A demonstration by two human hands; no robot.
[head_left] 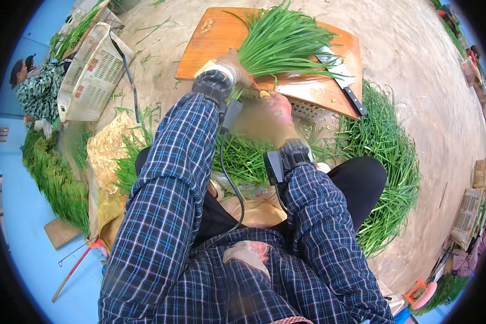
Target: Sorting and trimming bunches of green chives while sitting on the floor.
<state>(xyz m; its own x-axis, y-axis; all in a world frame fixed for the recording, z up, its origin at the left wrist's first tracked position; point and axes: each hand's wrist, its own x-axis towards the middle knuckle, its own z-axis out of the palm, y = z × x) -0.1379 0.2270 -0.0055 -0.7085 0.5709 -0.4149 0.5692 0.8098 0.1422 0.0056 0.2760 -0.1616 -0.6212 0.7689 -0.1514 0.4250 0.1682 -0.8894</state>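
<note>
A thick bundle of green chives [283, 43] lies across an orange-brown wooden board [213, 35], its leaves fanned away from me. My left hand [234, 65] is closed around the near end of the bundle. Close by, at the board's near edge, my right hand [278, 109] has its fingers pinched together; what they hold is too small to make out. A thin red strip [255, 85] shows between the two hands. On the right of the board rests a cleaver [337, 70] with a black handle, partly under the leaf tips and touched by neither hand.
A large heap of loose chives [386, 162] lies on the floor at the right, with more chives [243, 159] below my hands. At the left are a white plastic crate [94, 75], stacked chives [54, 175] and a seated person [38, 89]. A perforated crate [305, 110] supports the board.
</note>
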